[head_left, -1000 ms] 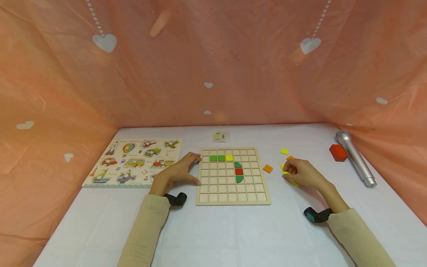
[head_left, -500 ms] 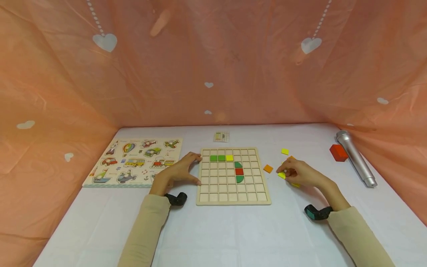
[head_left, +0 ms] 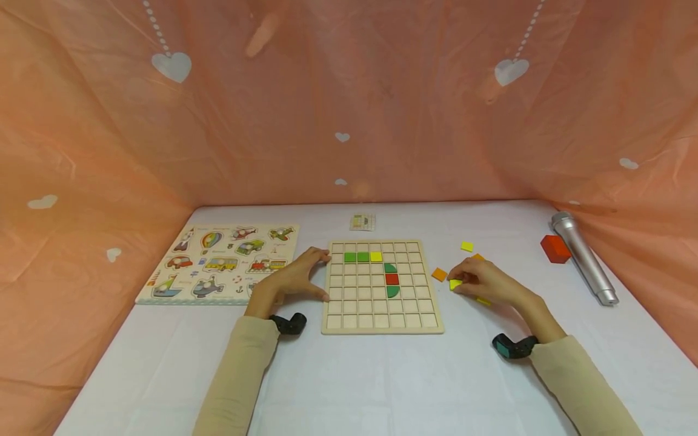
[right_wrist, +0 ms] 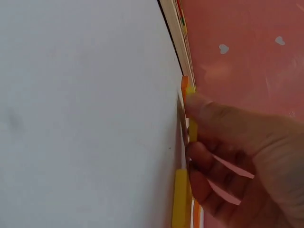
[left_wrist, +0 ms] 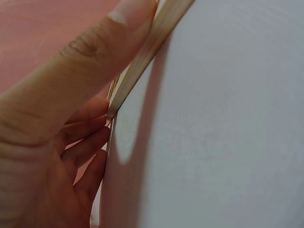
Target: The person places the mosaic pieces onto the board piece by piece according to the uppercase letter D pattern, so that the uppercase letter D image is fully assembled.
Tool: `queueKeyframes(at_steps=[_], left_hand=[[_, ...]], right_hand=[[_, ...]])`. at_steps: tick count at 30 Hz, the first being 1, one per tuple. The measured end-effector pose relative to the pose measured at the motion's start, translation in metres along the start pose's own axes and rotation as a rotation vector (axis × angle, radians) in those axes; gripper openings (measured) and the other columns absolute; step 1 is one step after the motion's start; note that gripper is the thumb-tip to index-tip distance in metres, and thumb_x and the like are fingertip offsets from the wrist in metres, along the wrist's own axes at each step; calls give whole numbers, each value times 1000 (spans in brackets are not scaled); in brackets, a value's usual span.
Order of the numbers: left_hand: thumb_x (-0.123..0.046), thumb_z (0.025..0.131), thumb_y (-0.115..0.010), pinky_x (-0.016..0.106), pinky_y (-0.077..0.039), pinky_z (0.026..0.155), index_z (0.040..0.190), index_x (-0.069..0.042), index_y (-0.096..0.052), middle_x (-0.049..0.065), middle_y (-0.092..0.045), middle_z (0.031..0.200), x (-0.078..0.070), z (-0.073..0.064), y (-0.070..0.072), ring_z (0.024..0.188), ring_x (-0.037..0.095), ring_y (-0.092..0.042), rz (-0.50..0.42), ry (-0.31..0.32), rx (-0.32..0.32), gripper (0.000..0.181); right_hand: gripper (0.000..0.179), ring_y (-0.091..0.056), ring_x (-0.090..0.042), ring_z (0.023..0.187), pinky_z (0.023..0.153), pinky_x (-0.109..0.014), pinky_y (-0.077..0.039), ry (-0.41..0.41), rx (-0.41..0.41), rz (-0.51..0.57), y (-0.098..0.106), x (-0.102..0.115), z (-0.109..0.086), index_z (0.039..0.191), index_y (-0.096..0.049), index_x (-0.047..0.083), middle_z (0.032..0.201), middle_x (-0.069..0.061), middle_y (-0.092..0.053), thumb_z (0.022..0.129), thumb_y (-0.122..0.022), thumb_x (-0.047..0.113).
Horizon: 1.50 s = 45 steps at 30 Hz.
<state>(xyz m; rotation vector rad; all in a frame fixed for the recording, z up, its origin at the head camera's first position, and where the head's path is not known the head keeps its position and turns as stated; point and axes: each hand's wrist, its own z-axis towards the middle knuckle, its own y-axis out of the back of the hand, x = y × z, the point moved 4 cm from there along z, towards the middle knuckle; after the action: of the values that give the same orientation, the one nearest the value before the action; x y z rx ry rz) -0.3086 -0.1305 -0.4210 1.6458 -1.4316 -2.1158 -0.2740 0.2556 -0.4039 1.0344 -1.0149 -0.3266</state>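
A wooden grid board lies mid-table. My left hand rests at its left side, thumb and fingers touching the edge, as the left wrist view also shows. Set in the grid are two green squares, a yellow square, and a red square between two green rounded pieces. Right of the board, my right hand pinches a yellow square tile between thumb and fingers, low over the table. An orange tile lies between board and hand.
More tiles lie around the right hand: a yellow one behind it, an orange one and another yellow one partly covered. Farther right are a red block and a silver microphone. A picture puzzle and small patterned card lie behind.
My right hand has drawn a yellow tile out from the loose pile and moved slightly left toward the board with it. The left hand stays at the board's edge.
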Motion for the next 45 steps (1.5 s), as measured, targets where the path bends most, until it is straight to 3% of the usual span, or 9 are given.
queueKeyframes(at_steps=[5,10,20,22,27,32,37,45], left_hand=[[-26,61,-88,42,-18,114,133,-1,-42,11,-30,144,-1,-1,1,137,27,-22,2,-2,0,90],[-25,61,-88,42,-17,114,133,-1,-42,12,-30,145,-1,0,1,137,27,-22,6,-8,1,89],[-27,62,-87,43,-20,113,133,-1,-41,12,-30,145,-4,-2,1,137,28,-23,7,-8,8,88],[-27,62,-87,43,-20,113,133,-1,-41,12,-30,145,-5,-2,1,137,28,-23,5,-6,10,88],[-26,62,-87,42,-20,113,134,0,-41,12,-30,144,-5,-1,1,137,27,-23,15,-14,8,89],[-25,62,-87,42,-19,113,134,0,-41,12,-30,144,-3,-1,1,137,27,-23,30,-19,6,89],[-24,62,-87,42,-19,113,134,0,-41,12,-30,144,-2,0,1,137,27,-23,23,-11,5,89],[-24,62,-87,42,-19,113,134,0,-41,12,-31,143,-2,0,1,137,27,-23,19,-16,5,89]], right_hand=[[25,-54,-12,80,70,-23,-50,75,-59,53,-4,19,13,102,-67,4,94,0,-64,78,-74,7],[27,-54,-13,78,67,-24,-50,138,-91,80,-20,53,31,102,-67,3,92,0,-63,77,-75,8],[24,-57,-9,80,70,-24,-51,258,20,31,-64,102,53,102,-69,6,93,2,-64,80,-73,16],[22,-58,-7,83,75,-24,-51,260,37,15,-70,104,55,100,-70,8,94,4,-65,81,-73,19],[19,-55,-7,81,75,-22,-49,264,46,8,-78,105,57,98,-71,11,91,6,-63,80,-74,19],[19,-54,-8,77,67,-20,-47,285,24,5,-79,105,58,97,-72,11,88,6,-63,79,-74,17],[15,-56,-7,81,70,-22,-49,307,15,4,-78,108,58,95,-73,10,89,5,-66,80,-73,12],[17,-55,-7,81,70,-21,-48,273,46,30,-78,109,58,97,-72,11,91,5,-64,80,-73,13]])
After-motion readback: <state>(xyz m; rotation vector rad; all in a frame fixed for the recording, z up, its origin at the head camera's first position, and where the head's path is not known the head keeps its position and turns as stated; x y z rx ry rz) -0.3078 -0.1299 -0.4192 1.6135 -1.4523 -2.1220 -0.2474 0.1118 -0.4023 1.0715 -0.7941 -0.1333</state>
